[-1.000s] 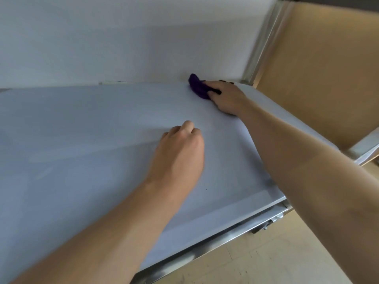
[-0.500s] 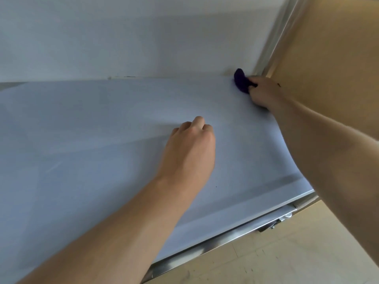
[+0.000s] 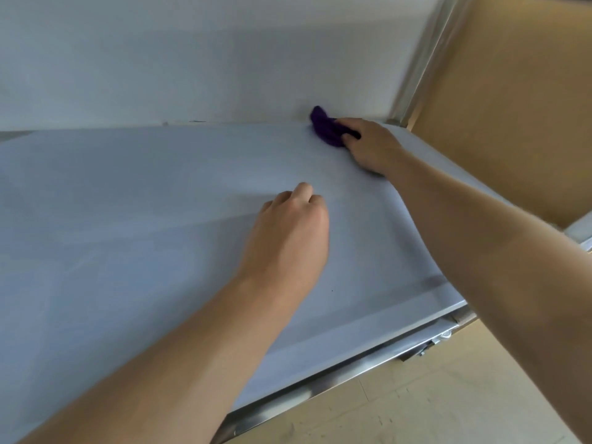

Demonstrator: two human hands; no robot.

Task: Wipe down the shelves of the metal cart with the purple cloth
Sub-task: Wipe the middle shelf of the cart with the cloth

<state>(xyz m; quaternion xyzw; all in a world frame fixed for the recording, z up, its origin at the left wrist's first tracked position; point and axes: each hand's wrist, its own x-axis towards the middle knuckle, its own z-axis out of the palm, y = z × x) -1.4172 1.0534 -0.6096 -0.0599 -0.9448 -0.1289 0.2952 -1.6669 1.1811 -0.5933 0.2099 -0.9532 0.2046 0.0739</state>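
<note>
Since half a second ago right hand (image 3: 371, 145) has dragged the purple cloth (image 3: 326, 129) leftward off the back corner, fingers clamped on it against the shelf (image 3: 128, 219) for pressure, while left hand (image 3: 288, 238), fingers curled together and empty, braces me nearer.

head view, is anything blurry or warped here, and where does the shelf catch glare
Head view: wide-angle warp bows the shelf and the corner post, which is also smeared by motion; the right hand on the purple cloth is slightly soft; the left hand is sharper; the light is soft, with faint pale streaks on the shelf and no hard glare.
</note>
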